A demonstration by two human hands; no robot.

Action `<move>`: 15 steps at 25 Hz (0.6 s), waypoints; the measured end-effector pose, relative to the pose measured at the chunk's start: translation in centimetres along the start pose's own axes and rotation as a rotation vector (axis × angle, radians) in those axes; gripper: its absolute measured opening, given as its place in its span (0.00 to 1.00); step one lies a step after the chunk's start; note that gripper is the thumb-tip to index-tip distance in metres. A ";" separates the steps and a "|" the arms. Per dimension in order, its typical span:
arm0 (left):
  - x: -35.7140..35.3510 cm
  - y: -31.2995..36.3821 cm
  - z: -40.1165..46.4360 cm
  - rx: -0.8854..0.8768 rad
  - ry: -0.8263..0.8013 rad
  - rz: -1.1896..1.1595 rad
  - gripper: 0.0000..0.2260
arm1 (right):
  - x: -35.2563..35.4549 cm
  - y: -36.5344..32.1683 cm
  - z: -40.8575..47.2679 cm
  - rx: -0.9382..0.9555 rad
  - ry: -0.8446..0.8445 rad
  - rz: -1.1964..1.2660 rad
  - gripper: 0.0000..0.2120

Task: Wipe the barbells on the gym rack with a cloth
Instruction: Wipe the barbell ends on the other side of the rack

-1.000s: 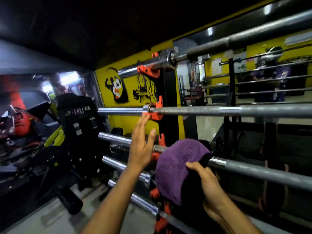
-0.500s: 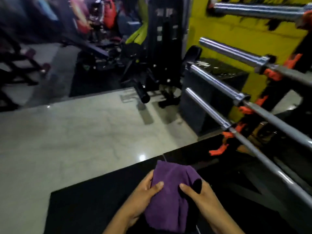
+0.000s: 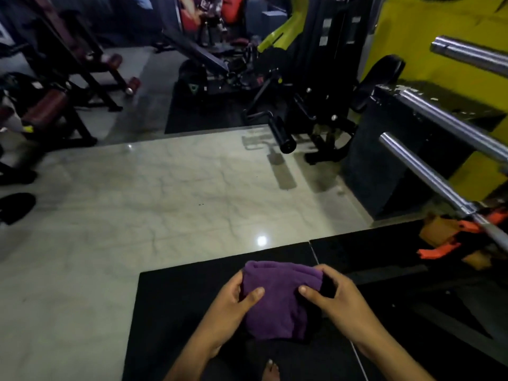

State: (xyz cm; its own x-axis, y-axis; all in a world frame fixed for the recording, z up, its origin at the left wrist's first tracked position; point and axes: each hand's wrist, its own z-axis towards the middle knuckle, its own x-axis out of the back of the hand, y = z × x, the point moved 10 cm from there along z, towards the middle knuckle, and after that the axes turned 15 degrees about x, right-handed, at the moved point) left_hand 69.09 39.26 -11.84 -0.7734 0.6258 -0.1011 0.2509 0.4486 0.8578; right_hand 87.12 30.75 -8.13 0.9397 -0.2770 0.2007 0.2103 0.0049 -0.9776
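Left hand (image 3: 231, 306) grips the folded purple cloth (image 3: 277, 298) on its left side, thumb pressed on top; right hand (image 3: 338, 301) pinches its right side. Cloth held over black floor mat (image 3: 176, 312). Barbells (image 3: 439, 171) on rack at right, well apart from the cloth.

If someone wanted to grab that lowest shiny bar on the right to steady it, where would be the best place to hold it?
Probably the bare sleeve of the lowest barbell, gripped from above with the fingers wrapped around it. It is a smooth round tube sticking out free from the rack, with open space around it; nearer the orange holder there is less room.
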 end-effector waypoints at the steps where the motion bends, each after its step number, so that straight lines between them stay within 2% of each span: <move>1: 1.2 0.8 0.5 -0.005 0.012 0.017 0.19 | -0.4 0.3 1.3 0.000 0.003 0.024 0.10; 5: 6.0 6.0 2.5 -0.048 -0.031 0.241 0.26 | -3.5 -0.1 6.4 0.032 -0.002 0.071 0.09; 10: 12.3 10.7 5.7 -0.125 0.034 0.329 0.14 | -6.8 -1.8 11.8 0.102 0.016 0.010 0.08; 15: 16.9 13.6 9.1 -0.196 0.025 0.369 0.15 | -8.7 -2.8 16.7 0.109 0.070 -0.107 0.07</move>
State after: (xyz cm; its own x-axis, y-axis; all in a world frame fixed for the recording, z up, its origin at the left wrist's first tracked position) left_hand 64.71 61.69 -6.48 -0.6669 0.7050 0.2412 0.4001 0.0657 0.9141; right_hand 82.88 49.19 -6.06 0.8901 -0.3476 0.2947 0.3398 0.0753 -0.9375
